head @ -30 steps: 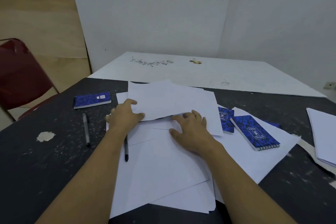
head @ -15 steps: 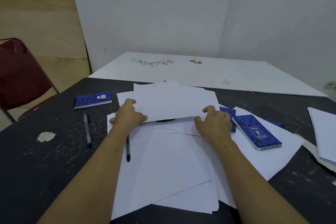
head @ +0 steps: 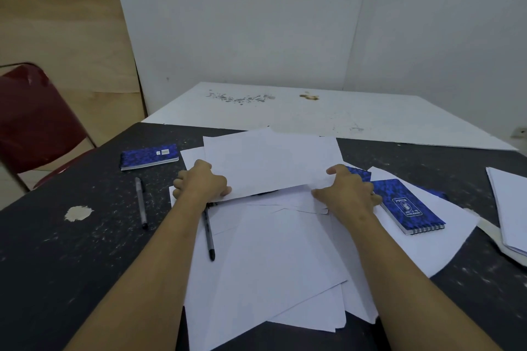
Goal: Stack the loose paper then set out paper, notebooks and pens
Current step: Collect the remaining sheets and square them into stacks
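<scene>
A few white sheets (head: 271, 162) are lifted at their near edge, gripped by my left hand (head: 201, 184) on the left corner and my right hand (head: 346, 189) on the right corner. Under them lie several loose sheets (head: 279, 259), fanned out toward me on the dark table (head: 71, 265). A blue spiral notebook (head: 406, 205) rests on paper right of my right hand, with another blue notebook (head: 358, 172) partly hidden behind that hand. A third blue notebook (head: 149, 155) lies at far left. One pen (head: 141, 202) lies on the table, another pen (head: 208, 234) under my left wrist.
A red chair (head: 34, 120) stands left of the table. A white board (head: 328, 114) lies beyond the table against the wall. A separate paper stack (head: 510, 205) sits at the table's right edge. A pale chipped patch (head: 78, 212) marks the tabletop at left.
My right hand moved from flat on the lower sheets to the right edge of the upper sheets and gripped them. The upper sheets rose at their near edge.
</scene>
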